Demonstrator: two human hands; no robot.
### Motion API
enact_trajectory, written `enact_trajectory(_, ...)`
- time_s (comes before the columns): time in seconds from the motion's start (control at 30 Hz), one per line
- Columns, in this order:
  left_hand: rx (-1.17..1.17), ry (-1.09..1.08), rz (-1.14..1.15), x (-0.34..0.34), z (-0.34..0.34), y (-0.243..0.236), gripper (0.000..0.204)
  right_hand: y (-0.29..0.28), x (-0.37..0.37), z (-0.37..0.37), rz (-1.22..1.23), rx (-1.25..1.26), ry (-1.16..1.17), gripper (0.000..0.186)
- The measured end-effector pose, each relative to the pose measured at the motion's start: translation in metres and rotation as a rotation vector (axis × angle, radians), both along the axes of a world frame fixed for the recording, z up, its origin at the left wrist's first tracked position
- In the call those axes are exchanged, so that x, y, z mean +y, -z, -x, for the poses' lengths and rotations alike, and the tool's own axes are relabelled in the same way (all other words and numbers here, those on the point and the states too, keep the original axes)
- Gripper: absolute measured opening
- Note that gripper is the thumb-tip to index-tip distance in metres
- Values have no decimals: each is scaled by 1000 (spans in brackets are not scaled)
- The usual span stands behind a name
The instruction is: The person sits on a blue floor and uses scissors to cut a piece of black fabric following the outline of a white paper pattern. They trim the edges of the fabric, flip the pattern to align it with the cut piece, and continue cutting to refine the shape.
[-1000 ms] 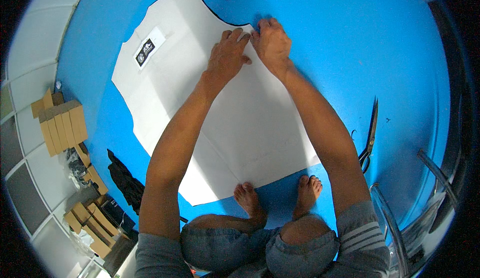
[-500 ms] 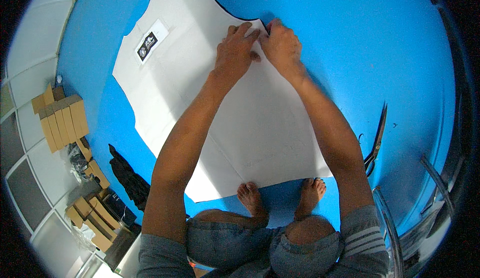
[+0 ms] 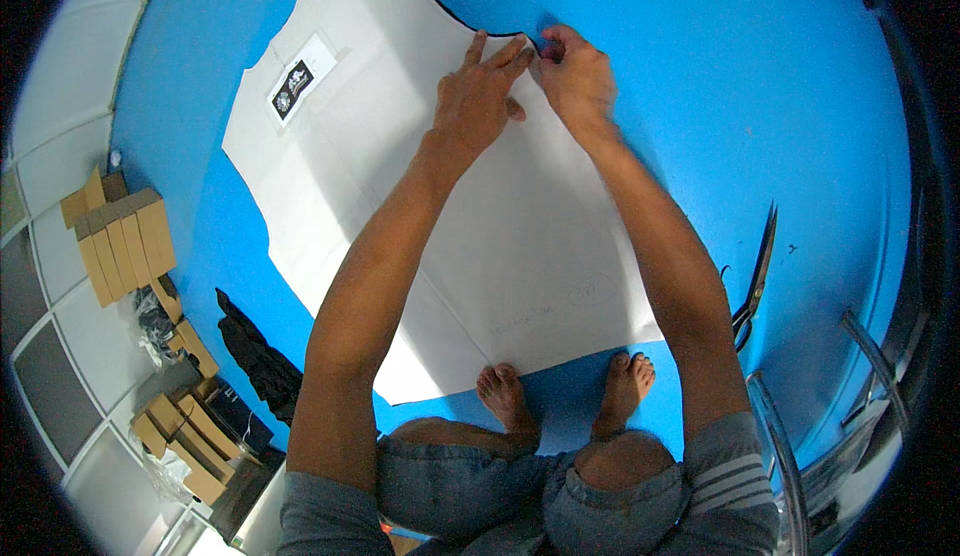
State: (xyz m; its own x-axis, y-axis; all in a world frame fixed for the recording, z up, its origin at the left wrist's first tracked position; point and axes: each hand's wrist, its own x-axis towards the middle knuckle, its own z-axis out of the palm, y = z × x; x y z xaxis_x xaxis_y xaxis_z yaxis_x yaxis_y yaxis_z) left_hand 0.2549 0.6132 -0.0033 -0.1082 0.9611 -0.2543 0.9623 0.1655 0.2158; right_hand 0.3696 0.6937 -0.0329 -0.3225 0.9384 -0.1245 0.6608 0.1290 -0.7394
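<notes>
A large white pattern sheet (image 3: 350, 86) with curved cut edges lies on the blue surface, with dark material showing along its top edge and a small black-and-white label (image 3: 300, 81) on it. My left hand (image 3: 477, 96) presses flat near its upper right corner, fingers apart. Just to the right, my right hand (image 3: 575, 86) is closed in a pinch at that dark-edged corner; what its fingertips hold is too small to make out. Long black-handled scissors (image 3: 758, 276) lie to the right of the sheet.
Dark crumpled fabric (image 3: 255, 346) lies left of the sheet. Cardboard boxes (image 3: 130, 246) and bagged items line the paneled wall at left. Metal tubes (image 3: 775, 436) stand at lower right. My bare feet (image 3: 625, 386) are at the sheet's lower edge.
Both hands have shifted right and up in the view. My left fingers are more stretched out on the sheet, and my right hand has moved slightly, exposing more dark edge at the corner.
</notes>
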Motion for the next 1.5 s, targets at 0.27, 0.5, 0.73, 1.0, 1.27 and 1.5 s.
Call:
enact_trajectory(0.27, 98, 73, 19, 2, -1, -2, 77, -5, -15, -54, 109, -149, -69, 32)
enact_trajectory(0.5, 112, 123, 32, 3, -3, -9, 73, -20, -34, -78, 144, -271, -110, 29)
enact_trajectory(0.73, 91, 139, -4, 1, 0, -3, 72, -25, -36, -70, 45, -315, -130, 22)
enact_trajectory(1.0, 67, 103, 18, 2, -3, 3, 72, -9, -47, -61, -108, -337, -117, 15)
enact_trajectory(1.27, 96, 92, 101, 7, -11, -6, 74, -22, -42, -56, 20, -305, -91, 16)
enact_trajectory(1.5, 32, 94, 42, 4, -4, 1, 74, -15, -41, -64, 46, -237, -16, 25)
